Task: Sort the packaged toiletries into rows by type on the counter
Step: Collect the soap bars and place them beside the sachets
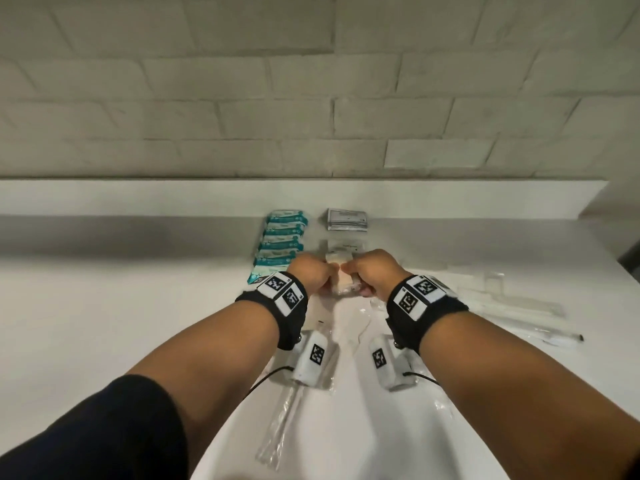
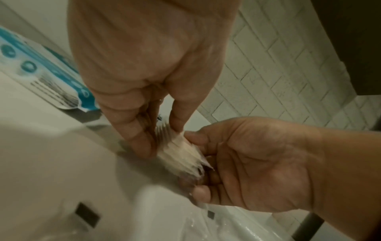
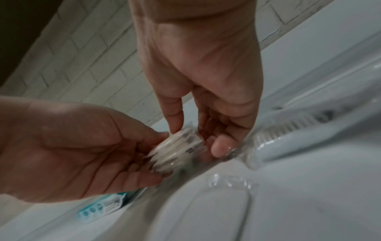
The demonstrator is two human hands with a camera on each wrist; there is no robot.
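Both hands meet over the counter and pinch a small stack of pale cream packets [image 1: 341,277] from opposite ends. In the head view my left hand [image 1: 313,277] is on the stack's left and my right hand [image 1: 363,277] on its right. The left wrist view shows my left hand [image 2: 160,138] with thumb and fingers clamped on the fanned stack [image 2: 179,156]. In the right wrist view my right hand [image 3: 198,140] grips the same stack [image 3: 177,150]. A row of teal packets [image 1: 282,244] lies just left of the hands, grey-white sachets [image 1: 346,220] behind them.
Toothbrushes in clear wrap [image 1: 519,299] lie to the right on the white counter [image 1: 104,289]; one more wrapped brush [image 1: 280,427] lies by the sink rim [image 1: 225,445] below my left wrist. A raised ledge and a tiled wall [image 1: 311,98] close the back.
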